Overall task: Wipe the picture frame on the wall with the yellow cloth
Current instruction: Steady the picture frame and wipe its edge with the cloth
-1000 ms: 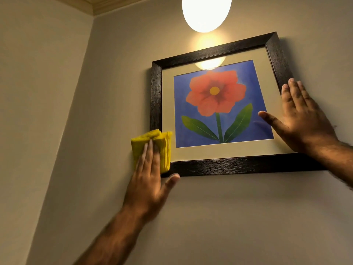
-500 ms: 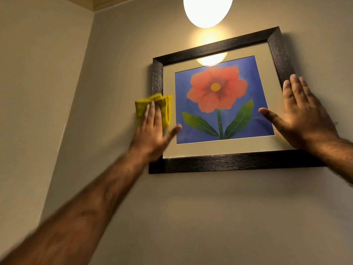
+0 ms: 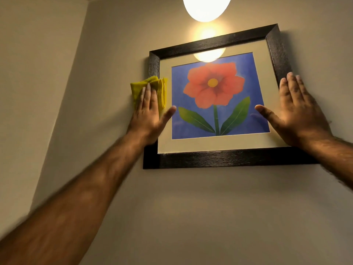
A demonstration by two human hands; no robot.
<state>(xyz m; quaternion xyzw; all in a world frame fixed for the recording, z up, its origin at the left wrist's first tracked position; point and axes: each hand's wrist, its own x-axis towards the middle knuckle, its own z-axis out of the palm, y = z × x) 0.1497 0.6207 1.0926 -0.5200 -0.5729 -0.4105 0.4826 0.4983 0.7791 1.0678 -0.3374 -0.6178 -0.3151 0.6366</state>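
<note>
A dark wooden picture frame (image 3: 219, 159) hangs on the beige wall, holding a print of a red flower on blue with a cream mat. My left hand (image 3: 149, 115) presses the folded yellow cloth (image 3: 139, 88) flat against the frame's left side, about halfway up, fingers pointing upward and thumb spread onto the glass. The cloth covers that stretch of the frame. My right hand (image 3: 299, 111) lies flat and spread on the frame's right side and mat, with its thumb on the glass, holding nothing.
A lit round lamp (image 3: 207, 6) hangs just above the frame and reflects in the glass. A room corner (image 3: 76, 73) runs down to the left of the frame. Bare wall (image 3: 210, 217) stretches below.
My left hand has slid the yellow cloth up the frame's left side from the bottom corner to about mid-height. My right hand has stayed flat on the right side.
</note>
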